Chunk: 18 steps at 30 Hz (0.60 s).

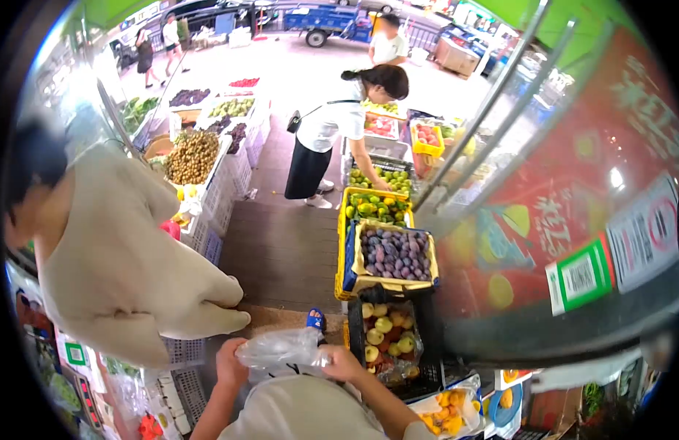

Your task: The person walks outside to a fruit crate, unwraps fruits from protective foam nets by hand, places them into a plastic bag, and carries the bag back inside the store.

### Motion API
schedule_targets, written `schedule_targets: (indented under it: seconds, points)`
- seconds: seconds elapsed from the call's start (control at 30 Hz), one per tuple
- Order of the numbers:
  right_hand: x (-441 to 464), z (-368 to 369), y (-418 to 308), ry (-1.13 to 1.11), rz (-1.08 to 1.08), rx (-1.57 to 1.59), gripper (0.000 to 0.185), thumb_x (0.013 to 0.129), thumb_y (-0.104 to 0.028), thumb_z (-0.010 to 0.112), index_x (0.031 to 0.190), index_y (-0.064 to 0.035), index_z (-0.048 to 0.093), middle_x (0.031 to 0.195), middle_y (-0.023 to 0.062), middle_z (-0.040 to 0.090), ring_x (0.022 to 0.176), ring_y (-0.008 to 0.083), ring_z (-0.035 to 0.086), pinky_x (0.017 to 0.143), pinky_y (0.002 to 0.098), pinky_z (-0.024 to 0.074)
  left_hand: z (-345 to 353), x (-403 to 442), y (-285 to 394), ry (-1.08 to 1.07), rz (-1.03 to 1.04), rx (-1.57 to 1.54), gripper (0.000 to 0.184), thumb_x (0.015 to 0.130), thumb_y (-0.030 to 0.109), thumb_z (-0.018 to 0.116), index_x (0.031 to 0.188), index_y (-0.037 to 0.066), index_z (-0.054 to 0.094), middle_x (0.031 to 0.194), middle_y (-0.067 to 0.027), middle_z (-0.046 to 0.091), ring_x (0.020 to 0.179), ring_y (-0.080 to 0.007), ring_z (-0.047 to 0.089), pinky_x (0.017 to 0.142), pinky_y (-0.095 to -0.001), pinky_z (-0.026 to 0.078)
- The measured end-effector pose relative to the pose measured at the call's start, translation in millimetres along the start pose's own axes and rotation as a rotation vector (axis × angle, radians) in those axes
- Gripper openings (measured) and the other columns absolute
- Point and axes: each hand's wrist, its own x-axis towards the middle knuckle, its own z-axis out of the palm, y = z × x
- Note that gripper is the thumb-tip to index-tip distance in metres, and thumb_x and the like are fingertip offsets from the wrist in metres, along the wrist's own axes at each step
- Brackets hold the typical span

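A clear plastic bag [280, 347] is stretched in front of my body, at the bottom middle of the head view. My left hand [231, 361] grips its left end with the fingers closed. On the other side my right hand [341, 362] is closed on the bag's right end. The bag looks thin and crumpled, and I see nothing inside it. Just right of my right hand stands a black crate of round, pale green and reddish fruit [383, 332]. Beyond that is a box of dark plums [395, 253].
A person in beige [119, 249] stands close on my left. Ahead, a person in a white top [336, 125] reaches into a crate of green fruit [398, 180]. Longans [192, 157] fill a stand at left. A glass door with red posters [545, 213] stands at right.
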Motion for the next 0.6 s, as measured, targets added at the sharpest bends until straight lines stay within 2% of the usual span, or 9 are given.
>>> schedule_targets:
  seconds: [0.03,0.07,0.17,0.23,0.33,0.4,0.47,0.5,0.6]
  points:
    - [26,-17,1,0.042,-0.026,-0.034,0.02,0.081,-0.008,0.067,0.101,-0.0037,0.071,0.084,0.0117,0.07,0.076,0.0198,0.066,0.073,0.0336,0.0532,-5,24,11,-0.021,-0.256,-0.1,0.019,0.087,0.001,0.067,0.105,0.003,0.071,0.097,-0.0132,0.073,0.088,-0.0198,0.068,0.082,-0.033,0.053]
    - [57,-33,3,0.145,-0.106,-0.097,0.024,0.085,-0.006,0.063,0.108,-0.0037,0.071,0.089,0.0154,0.071,0.078,0.0242,0.068,0.076,0.0353,0.0539,7,42,-16,0.047,-0.253,-0.232,0.023,0.089,0.002,0.066,0.112,0.003,0.069,0.097,-0.0129,0.072,0.089,-0.0172,0.068,0.082,-0.0307,0.053]
    - [132,-93,-23,0.083,-0.06,-0.123,0.021,0.089,-0.006,0.059,0.108,-0.0026,0.068,0.092,0.0195,0.07,0.083,0.0268,0.069,0.077,0.0348,0.0527,12,79,-37,0.102,-0.457,-0.276,0.03,0.09,0.01,0.064,0.12,0.003,0.066,0.102,-0.0188,0.072,0.092,-0.0252,0.071,0.085,-0.0355,0.054]
    - [174,-130,-59,0.032,-0.04,-0.108,0.019,0.09,-0.005,0.06,0.107,-0.003,0.068,0.088,0.0122,0.07,0.08,0.0188,0.067,0.073,0.033,0.0516,10,100,-42,-0.324,-0.394,0.355,0.034,0.089,0.022,0.064,0.118,0.005,0.069,0.104,-0.0249,0.072,0.096,-0.0377,0.07,0.087,-0.043,0.054]
    - [227,-171,-79,-0.14,0.115,-0.106,0.026,0.091,-0.013,0.07,0.115,-0.004,0.067,0.097,0.0051,0.072,0.089,0.0121,0.068,0.078,0.03,0.0538,13,134,-33,-0.436,-0.596,0.202,0.036,0.085,0.03,0.063,0.109,0.005,0.073,0.103,-0.0269,0.071,0.097,-0.0473,0.067,0.087,-0.0498,0.053]
    - [256,-192,-90,-0.28,0.37,-0.092,0.034,0.094,-0.026,0.074,0.12,-0.0053,0.067,0.102,0.0058,0.073,0.092,0.0137,0.068,0.083,0.0305,0.0545,17,165,-43,-0.458,-0.627,0.118,0.035,0.084,0.031,0.063,0.103,0.004,0.073,0.1,-0.0264,0.071,0.094,-0.0465,0.068,0.084,-0.05,0.053]
    - [280,-200,-49,-0.331,0.404,-0.207,0.041,0.095,-0.036,0.075,0.121,-0.005,0.068,0.103,0.0067,0.074,0.093,0.0148,0.068,0.085,0.0318,0.0539,30,190,-63,-0.486,-0.653,0.031,0.034,0.083,0.031,0.062,0.097,0.003,0.074,0.096,-0.0258,0.072,0.09,-0.0458,0.069,0.08,-0.0501,0.053]
    - [304,-208,-52,-0.434,0.508,-0.32,0.038,0.098,-0.035,0.07,0.119,-0.0034,0.069,0.101,0.0069,0.074,0.092,0.0138,0.066,0.085,0.0309,0.0524,47,209,-81,-0.417,-0.647,-0.068,0.033,0.083,0.031,0.062,0.095,0.002,0.073,0.093,-0.0263,0.071,0.088,-0.0451,0.069,0.078,-0.0499,0.053]
    - [368,-224,-40,-0.311,0.603,-0.176,0.036,0.102,-0.032,0.064,0.118,0.0008,0.068,0.1,0.0099,0.074,0.091,0.0123,0.064,0.085,0.0307,0.0512,59,313,-82,-0.322,-0.578,-0.125,0.033,0.082,0.03,0.062,0.091,0.0,0.072,0.087,-0.0274,0.069,0.083,-0.0437,0.07,0.074,-0.0493,0.053]
